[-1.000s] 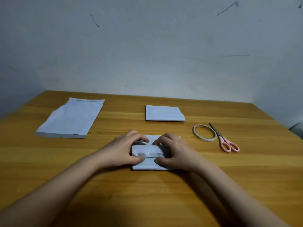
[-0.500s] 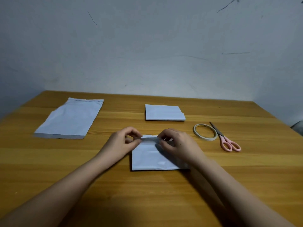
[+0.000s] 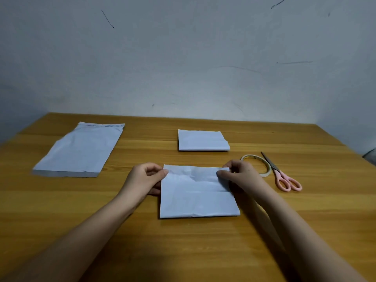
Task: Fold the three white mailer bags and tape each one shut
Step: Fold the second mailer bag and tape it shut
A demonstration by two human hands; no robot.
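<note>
A folded white mailer bag (image 3: 197, 194) lies in front of me on the wooden table (image 3: 183, 241). My left hand (image 3: 144, 178) pinches its far left corner and my right hand (image 3: 238, 176) pinches its far right corner. A second folded mailer bag (image 3: 202, 140) lies farther back in the middle. A third mailer bag (image 3: 81, 150) lies flat and unfolded at the back left. A roll of tape (image 3: 256, 164) sits to the right of my right hand, partly hidden by it.
Pink-handled scissors (image 3: 281, 176) lie just right of the tape roll, blades pointing away. A grey wall (image 3: 183, 58) stands behind the table's far edge. The table's right edge runs near a dark object (image 3: 369, 154).
The hands moved from the bag's middle, where a grey strip showed, to its far edge and then spread apart to the far corners. The bag now lies flatter and larger.
</note>
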